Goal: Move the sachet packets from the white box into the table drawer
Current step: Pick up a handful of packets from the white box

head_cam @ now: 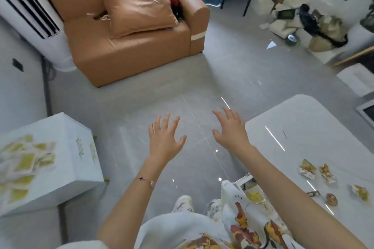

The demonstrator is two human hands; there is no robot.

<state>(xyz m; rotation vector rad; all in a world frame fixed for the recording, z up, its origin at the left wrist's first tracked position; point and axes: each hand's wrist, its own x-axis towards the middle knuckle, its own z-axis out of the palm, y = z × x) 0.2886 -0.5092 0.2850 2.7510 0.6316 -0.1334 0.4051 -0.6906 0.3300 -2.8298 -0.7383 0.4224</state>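
The fingers of the left hand (165, 137) and right hand (230, 127) are spread wide, nothing gripped, over the floor. The sachet packets (22, 161) are seen in the white box (66, 143), leftward, nearer the left hand; the tabletop (303, 119) lies rightward.

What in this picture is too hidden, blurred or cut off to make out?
All in the head view:
- Sachet packets on the white box: motion blur hides their print and number, and the left edge cuts the pile.
- Table drawer: mostly behind the right forearm and patterned clothing; its contents are unclear.
- Small wrappers on the white table: too small to identify.
- Left hand and right hand: spread open, holding nothing.
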